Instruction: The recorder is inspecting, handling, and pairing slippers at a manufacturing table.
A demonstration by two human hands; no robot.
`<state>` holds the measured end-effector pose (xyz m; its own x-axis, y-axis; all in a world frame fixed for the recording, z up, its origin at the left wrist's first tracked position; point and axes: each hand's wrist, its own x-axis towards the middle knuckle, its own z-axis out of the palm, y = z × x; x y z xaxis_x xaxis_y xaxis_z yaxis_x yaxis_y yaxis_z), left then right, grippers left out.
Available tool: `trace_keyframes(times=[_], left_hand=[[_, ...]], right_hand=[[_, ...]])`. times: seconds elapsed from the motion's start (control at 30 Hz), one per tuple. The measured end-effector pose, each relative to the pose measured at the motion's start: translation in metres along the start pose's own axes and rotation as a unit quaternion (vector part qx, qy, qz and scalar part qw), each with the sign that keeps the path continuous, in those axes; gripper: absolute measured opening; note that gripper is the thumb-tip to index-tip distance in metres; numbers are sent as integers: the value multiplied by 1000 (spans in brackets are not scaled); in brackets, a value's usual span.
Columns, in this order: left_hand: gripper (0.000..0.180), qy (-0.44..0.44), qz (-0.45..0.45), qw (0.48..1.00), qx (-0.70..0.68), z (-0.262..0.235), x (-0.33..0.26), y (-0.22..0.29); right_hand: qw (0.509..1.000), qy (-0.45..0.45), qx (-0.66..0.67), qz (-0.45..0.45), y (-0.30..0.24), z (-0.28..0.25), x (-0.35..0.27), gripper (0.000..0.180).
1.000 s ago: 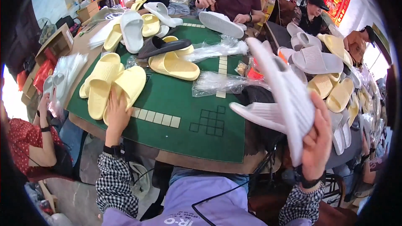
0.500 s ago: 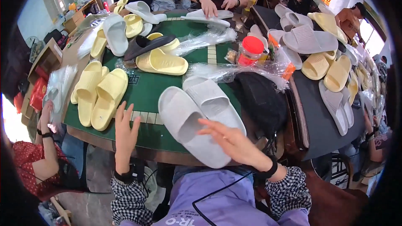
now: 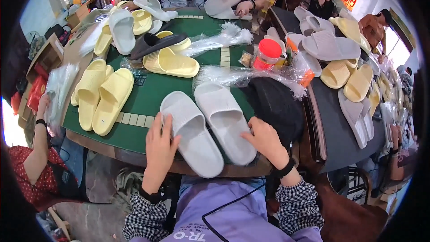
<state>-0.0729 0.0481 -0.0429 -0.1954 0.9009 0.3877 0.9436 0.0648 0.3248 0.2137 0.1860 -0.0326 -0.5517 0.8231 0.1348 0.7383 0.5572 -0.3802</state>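
Note:
Two light grey slide slippers lie side by side before me, straps away from me and heels at the table's near edge. My left hand (image 3: pixel 160 148) is open beside the left grey slipper (image 3: pixel 201 150), fingers apart and fingertips at its outer edge. At the right grey slipper (image 3: pixel 235 141), my right hand (image 3: pixel 268 141) grips the outer rim, its thumb over the footbed and its fingers along the side. A pair of yellow slippers (image 3: pixel 109 101) rests left of my left hand. Beyond the grey pair lies a bundle of clear plastic bags (image 3: pixel 215 75).
A black cloth bag (image 3: pixel 274 107) sits right of my right hand. Behind it stands a red-lidded jar (image 3: pixel 268 54). More slippers, including a black one (image 3: pixel 154 45), lie farther back. Several people work around the table; one across handles a grey slipper (image 3: pixel 224 4).
The grey slippers now lie straighter and farther apart at the toes. My left hand has come right to the left slipper; my right hand has moved to the right slipper's outer side.

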Motion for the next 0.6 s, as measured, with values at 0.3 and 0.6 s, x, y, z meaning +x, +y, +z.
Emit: trace_keyframes(times=[0.3, 0.6], left_hand=[[67, -15, -78, 993, -93, 1, -8, -2], [67, -29, -44, 987, -154, 12, -8, 24]], right_hand=[[985, -61, 140, 76, -19, 6, -38, 40], [984, -28, 127, 119, -11, -8, -55, 30]])
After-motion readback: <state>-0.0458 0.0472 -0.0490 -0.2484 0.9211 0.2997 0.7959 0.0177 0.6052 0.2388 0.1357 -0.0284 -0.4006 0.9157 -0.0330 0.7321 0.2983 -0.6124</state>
